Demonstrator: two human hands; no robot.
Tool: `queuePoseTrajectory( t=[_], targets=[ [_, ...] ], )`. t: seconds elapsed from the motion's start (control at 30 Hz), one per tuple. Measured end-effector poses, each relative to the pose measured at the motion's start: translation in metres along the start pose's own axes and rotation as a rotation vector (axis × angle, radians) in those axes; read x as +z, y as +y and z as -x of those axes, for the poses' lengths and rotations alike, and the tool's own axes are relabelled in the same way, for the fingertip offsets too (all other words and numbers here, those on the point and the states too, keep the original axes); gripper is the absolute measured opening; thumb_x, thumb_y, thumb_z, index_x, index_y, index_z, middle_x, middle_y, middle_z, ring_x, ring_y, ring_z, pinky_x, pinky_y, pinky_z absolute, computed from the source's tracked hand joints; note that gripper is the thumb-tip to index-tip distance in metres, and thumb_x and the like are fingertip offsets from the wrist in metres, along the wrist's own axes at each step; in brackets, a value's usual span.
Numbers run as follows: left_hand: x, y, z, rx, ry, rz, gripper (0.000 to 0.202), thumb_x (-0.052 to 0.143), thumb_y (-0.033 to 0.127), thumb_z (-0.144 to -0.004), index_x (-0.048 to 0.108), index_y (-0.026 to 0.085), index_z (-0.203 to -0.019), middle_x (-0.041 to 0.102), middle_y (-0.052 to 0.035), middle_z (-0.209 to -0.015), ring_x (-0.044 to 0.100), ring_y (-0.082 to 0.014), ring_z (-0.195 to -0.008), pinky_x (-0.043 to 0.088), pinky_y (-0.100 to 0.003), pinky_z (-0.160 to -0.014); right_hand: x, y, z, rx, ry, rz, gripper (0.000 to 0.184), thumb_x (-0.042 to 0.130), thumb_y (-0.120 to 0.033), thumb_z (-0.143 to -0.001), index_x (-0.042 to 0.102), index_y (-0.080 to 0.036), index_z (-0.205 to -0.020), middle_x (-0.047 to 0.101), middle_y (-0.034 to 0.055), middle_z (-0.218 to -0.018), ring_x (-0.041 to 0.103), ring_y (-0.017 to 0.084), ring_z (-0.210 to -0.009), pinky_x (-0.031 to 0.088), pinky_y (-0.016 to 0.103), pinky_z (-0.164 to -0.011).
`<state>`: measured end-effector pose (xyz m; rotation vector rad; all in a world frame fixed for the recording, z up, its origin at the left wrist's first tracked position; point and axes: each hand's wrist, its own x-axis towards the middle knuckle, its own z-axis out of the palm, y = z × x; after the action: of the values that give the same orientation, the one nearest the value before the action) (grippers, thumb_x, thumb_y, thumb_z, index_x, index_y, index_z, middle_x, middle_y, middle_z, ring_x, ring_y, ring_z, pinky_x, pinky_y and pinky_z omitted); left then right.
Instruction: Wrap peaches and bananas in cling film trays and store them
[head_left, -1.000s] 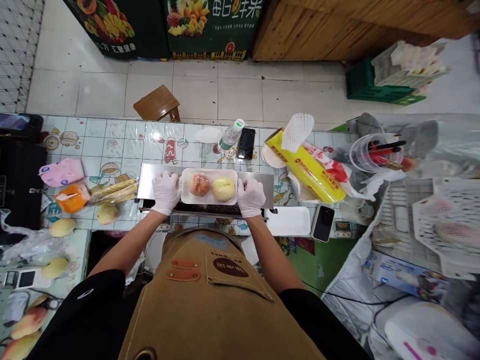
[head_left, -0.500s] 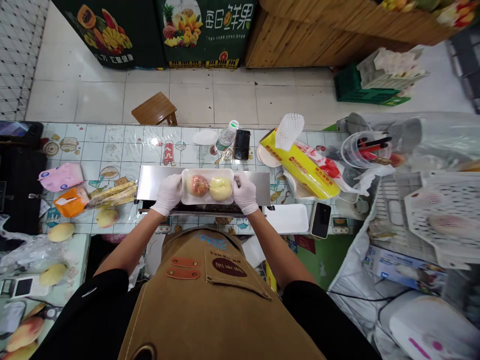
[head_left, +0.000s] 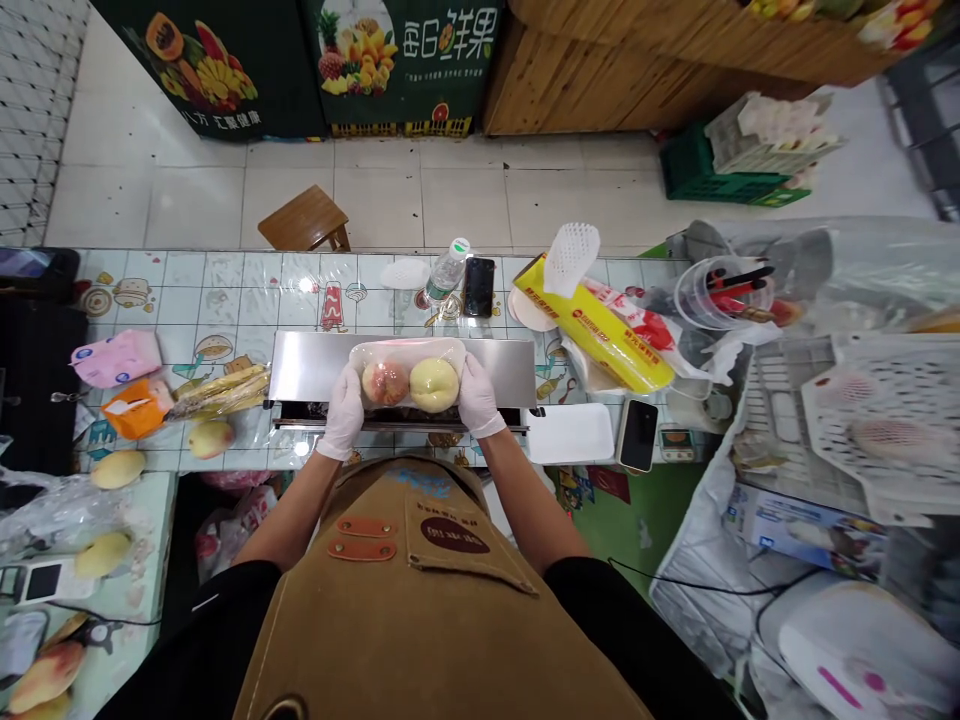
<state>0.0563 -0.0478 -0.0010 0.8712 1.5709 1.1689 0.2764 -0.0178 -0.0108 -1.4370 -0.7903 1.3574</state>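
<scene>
Between my two gloved hands is a white foam tray (head_left: 409,349) with two peaches on it, a reddish peach (head_left: 385,383) on the left and a yellow peach (head_left: 434,385) on the right. Clear film seems to cover them. My left hand (head_left: 344,412) grips the tray's left end, and my right hand (head_left: 478,396) grips its right end. The tray is tilted, its far edge raised. Beneath it lies a long metal wrapping machine (head_left: 502,368) with a shiny flat top and a dark slot along its near side. My fingertips are partly hidden behind the tray.
Right of the machine lie a white foam tray (head_left: 570,433), a phone (head_left: 638,435) and a yellow cling film box (head_left: 596,325). Behind it stand a water bottle (head_left: 448,271) and a black phone (head_left: 478,287). To the left are a loose peach (head_left: 211,438), an orange packet (head_left: 137,408) and a pink packet (head_left: 116,358).
The tray has tipped, its far edge rising, and sits slightly further left. My hands have shifted from its upper sides to lower on its ends. The whole view has moved a little.
</scene>
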Motion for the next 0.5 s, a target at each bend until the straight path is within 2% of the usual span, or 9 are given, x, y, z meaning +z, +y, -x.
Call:
queuePoseTrajectory(
  t=[0.13, 0.23, 0.37, 0.5],
  targets=[
    [0.0, -0.001, -0.009, -0.051, 0.038, 0.072, 0.06, 0.053, 0.07, -0.102, 0.078, 0.017, -0.116, 0.081, -0.0108, -0.122, 0.072, -0.0264, -0.12, 0.054, -0.039, -0.113, 0.0, -0.003, -0.004, 0.084, -0.058, -0.1, 0.047, 0.074, -0.067, -0.081, 0.067, -0.023, -0.099, 0.072, -0.0002, -0.09, 0.064, 0.019, -0.086, 0.056, 0.031, -0.079],
    [0.002, 0.002, -0.014, -0.114, 0.067, 0.091, 0.056, 0.056, 0.067, -0.102, 0.078, 0.018, -0.117, 0.08, -0.0102, -0.124, 0.071, -0.0252, -0.12, 0.053, -0.038, -0.113, 0.001, -0.005, -0.003, 0.148, -0.05, -0.096, 0.049, 0.074, -0.067, -0.08, 0.068, -0.024, -0.103, 0.072, -0.0005, -0.09, 0.063, 0.019, -0.084, 0.053, 0.031, -0.073],
    [0.001, 0.008, -0.013, -0.193, 0.041, 0.101, 0.056, 0.064, 0.07, -0.093, 0.076, 0.016, -0.103, 0.08, -0.0077, -0.106, 0.072, -0.0223, -0.102, 0.056, -0.035, -0.098, 0.003, -0.005, 0.003, 0.18, 0.014, -0.023, 0.045, 0.07, -0.067, -0.081, 0.064, -0.023, -0.09, 0.068, -0.0018, -0.082, 0.059, 0.018, -0.082, 0.05, 0.031, -0.074],
    [-0.005, 0.017, -0.006, -0.279, 0.066, 0.098, 0.065, 0.074, 0.079, -0.077, 0.073, 0.015, -0.09, 0.076, -0.0038, -0.088, 0.067, -0.0192, -0.085, 0.054, -0.032, -0.082, -0.001, -0.006, 0.009, 0.193, 0.014, 0.069, 0.04, 0.068, -0.061, -0.08, 0.058, -0.023, -0.078, 0.063, -0.0027, -0.074, 0.055, 0.018, -0.081, 0.048, 0.032, -0.076]
  ],
)
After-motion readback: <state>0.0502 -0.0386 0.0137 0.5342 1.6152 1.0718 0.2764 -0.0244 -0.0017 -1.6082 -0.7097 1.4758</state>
